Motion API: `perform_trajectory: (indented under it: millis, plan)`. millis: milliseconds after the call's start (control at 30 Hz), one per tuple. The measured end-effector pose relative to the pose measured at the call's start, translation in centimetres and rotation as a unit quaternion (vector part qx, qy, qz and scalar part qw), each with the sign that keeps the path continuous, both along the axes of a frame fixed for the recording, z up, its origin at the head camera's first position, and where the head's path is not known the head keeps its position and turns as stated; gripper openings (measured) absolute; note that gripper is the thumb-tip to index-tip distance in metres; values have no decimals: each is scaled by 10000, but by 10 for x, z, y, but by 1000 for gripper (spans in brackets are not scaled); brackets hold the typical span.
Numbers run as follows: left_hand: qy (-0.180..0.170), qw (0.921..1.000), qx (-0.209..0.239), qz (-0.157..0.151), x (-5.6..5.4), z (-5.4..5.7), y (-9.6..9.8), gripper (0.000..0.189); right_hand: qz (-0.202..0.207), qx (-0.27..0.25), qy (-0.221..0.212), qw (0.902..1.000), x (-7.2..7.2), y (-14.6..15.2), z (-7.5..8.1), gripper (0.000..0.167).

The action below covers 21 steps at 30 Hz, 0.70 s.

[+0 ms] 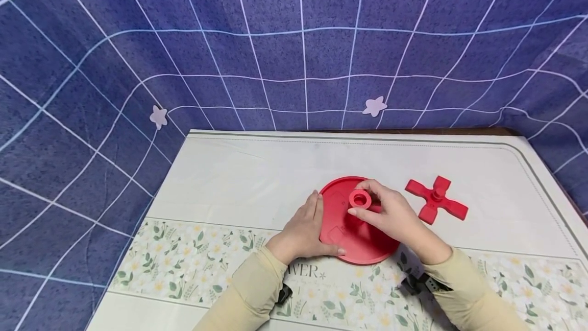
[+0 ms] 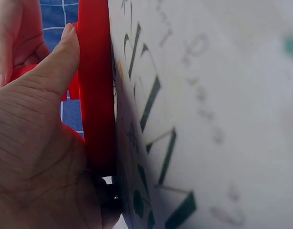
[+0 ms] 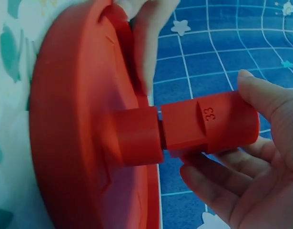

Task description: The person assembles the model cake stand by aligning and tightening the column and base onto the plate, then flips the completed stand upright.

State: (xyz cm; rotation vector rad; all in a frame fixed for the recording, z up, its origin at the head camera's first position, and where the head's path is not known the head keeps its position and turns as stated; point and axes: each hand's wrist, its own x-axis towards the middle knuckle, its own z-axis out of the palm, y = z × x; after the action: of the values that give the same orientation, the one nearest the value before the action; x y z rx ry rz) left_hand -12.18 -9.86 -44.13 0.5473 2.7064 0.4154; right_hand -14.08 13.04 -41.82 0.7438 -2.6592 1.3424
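A shallow red round tray (image 1: 367, 260) with a raised rim lies flat on the table, a short post (image 3: 136, 137) standing at its middle. My left hand (image 1: 303, 231) holds the tray's left side, fingers along the rim and thumb over the near edge. With thumb and fingers, my right hand (image 1: 395, 213) grips a hollow red cylindrical piece (image 3: 229, 121) marked 33. That piece stands in line above the post; a narrow dark gap shows between them in the right wrist view. Its open, ring-shaped top faces up in the head view.
A red four-armed cross piece (image 1: 434, 199) with a central knob lies right of the tray. A white cloth with a floral band (image 1: 184, 264) covers the table. Behind and to the left hangs a blue gridded curtain (image 1: 275, 55) with star shapes.
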Motion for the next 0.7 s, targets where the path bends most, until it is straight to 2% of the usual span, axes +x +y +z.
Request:
perform_trajectory:
  millis: [367,700]
  plan:
    - [-53,9999,122,90,0,0,0,129,-427,-15,98,9990,2,-1,-7,44]
    - [-62,9999,96,69,0,1,1,128,-529,47,170,9984,3,-2,-8,46]
